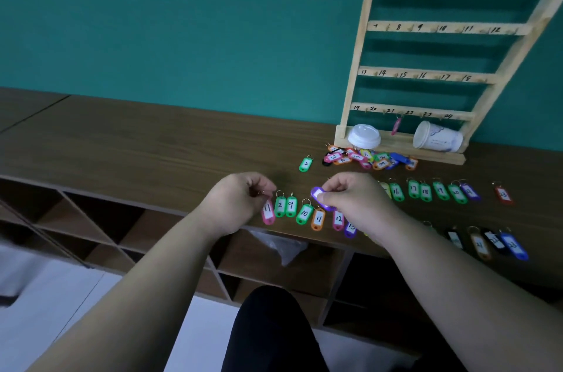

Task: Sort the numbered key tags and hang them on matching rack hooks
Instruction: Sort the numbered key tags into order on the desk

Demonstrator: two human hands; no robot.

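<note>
A purple key tag [316, 192], its number hidden under my thumb, sits pinched in my right hand [353, 198] just above the sorted row [304, 213] on the table [152, 152], its long axis slanting down to the right. My left hand [237, 204] pinches the ring of a pink tag [268, 212] marked 11, lying lengthwise toward me at the row's left end. The rack [426, 73] stands beyond, to the right, nearer my right hand

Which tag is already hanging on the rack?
The pink tag, hanging from the rack's bottom rail between marks 21 and 22; no other tag hangs there.
</note>
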